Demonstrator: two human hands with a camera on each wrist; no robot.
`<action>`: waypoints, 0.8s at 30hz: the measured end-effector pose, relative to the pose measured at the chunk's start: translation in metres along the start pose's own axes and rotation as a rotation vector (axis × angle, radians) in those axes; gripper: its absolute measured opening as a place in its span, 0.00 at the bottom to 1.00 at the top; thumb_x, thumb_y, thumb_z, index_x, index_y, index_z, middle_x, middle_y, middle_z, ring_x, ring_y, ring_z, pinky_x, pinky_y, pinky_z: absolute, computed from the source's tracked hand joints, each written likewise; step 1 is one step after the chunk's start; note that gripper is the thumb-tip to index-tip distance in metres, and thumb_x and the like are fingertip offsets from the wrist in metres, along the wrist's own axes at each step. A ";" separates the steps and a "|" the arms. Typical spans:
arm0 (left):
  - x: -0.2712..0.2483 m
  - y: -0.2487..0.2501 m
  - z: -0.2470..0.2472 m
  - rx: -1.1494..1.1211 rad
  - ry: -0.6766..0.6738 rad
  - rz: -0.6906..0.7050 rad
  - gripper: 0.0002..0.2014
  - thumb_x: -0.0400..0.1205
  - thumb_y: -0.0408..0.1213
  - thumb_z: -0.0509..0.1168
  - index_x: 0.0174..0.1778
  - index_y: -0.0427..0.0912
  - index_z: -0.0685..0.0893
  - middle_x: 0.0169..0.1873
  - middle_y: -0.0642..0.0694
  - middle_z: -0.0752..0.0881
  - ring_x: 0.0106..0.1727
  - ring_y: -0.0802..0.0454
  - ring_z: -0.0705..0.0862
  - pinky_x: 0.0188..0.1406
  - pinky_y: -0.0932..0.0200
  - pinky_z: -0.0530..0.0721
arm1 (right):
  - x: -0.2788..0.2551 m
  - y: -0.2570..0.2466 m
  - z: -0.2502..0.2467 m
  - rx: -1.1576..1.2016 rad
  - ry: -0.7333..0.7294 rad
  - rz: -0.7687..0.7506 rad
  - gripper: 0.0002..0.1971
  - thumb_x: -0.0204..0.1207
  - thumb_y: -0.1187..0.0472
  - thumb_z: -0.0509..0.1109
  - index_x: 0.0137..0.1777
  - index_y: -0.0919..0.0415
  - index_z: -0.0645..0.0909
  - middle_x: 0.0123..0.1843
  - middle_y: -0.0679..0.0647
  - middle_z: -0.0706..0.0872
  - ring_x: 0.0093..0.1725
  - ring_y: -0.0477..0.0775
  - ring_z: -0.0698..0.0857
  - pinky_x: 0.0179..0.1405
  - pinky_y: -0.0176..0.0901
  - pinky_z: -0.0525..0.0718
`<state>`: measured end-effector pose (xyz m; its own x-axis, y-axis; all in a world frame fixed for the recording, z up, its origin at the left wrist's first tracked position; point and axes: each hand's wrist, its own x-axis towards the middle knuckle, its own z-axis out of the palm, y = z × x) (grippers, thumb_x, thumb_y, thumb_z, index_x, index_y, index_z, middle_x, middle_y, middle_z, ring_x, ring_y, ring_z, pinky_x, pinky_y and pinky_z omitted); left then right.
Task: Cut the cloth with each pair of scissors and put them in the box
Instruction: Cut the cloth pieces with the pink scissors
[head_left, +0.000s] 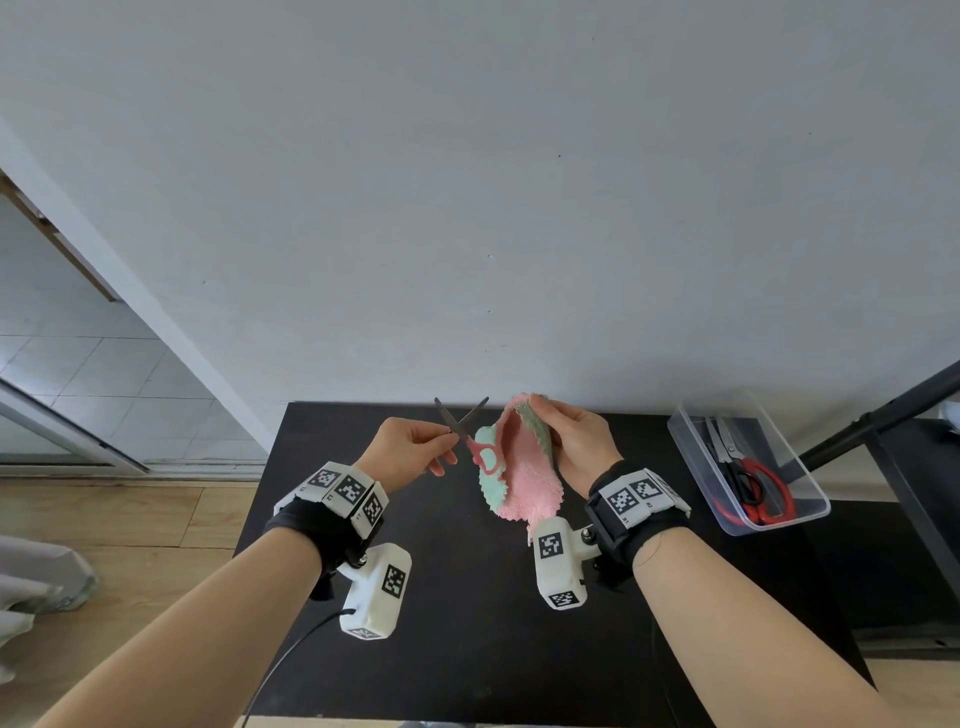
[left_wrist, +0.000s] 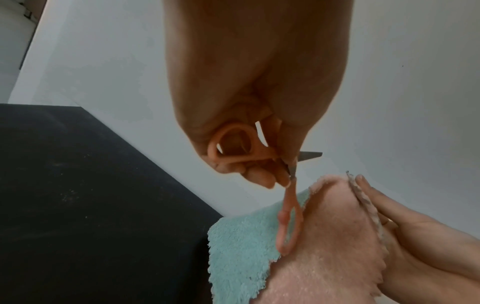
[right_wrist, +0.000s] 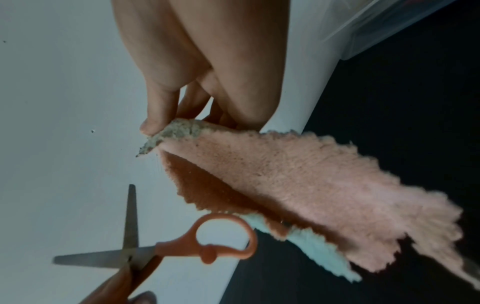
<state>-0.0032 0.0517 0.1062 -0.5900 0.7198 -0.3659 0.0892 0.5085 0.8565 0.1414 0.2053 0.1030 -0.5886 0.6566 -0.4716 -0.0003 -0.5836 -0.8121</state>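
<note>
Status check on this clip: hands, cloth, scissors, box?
Left hand pinches pink scissors near the pivot, blades open, clear of cloth. Right hand holds cloth up by its top edge. Box holds scissors already. Nothing blocking.

My arms are bare to the wrists. Each wrist wears a black strap (head_left: 306, 525) topped by a white band of black-and-white square markers (head_left: 345, 491). Below each wrist hangs a white camera block (head_left: 376, 587) with more markers, bolted on a metal joint; a black cable (head_left: 291, 660) trails from the left one.
</note>
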 end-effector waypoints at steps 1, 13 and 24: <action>-0.001 0.002 0.001 -0.015 -0.009 -0.007 0.07 0.82 0.35 0.66 0.48 0.42 0.90 0.30 0.49 0.87 0.22 0.64 0.80 0.19 0.71 0.72 | -0.003 -0.001 0.003 0.034 -0.018 0.003 0.05 0.75 0.65 0.72 0.42 0.68 0.87 0.39 0.60 0.90 0.40 0.56 0.88 0.38 0.45 0.87; -0.007 0.015 0.012 -0.245 0.003 -0.014 0.08 0.81 0.31 0.66 0.48 0.32 0.89 0.19 0.48 0.74 0.18 0.60 0.69 0.19 0.72 0.68 | -0.009 0.011 0.025 -0.116 -0.176 -0.013 0.13 0.74 0.65 0.74 0.54 0.75 0.86 0.44 0.67 0.88 0.35 0.60 0.84 0.33 0.48 0.85; -0.005 0.010 0.012 -0.449 0.006 -0.052 0.07 0.76 0.35 0.73 0.46 0.36 0.90 0.32 0.45 0.88 0.32 0.55 0.81 0.36 0.65 0.80 | -0.009 0.015 0.030 -0.171 -0.118 -0.024 0.12 0.74 0.65 0.75 0.51 0.75 0.86 0.28 0.55 0.87 0.23 0.48 0.83 0.28 0.37 0.83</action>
<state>0.0105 0.0593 0.1120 -0.5891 0.6954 -0.4116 -0.2970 0.2874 0.9106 0.1224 0.1760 0.1052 -0.6810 0.6024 -0.4163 0.1164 -0.4722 -0.8738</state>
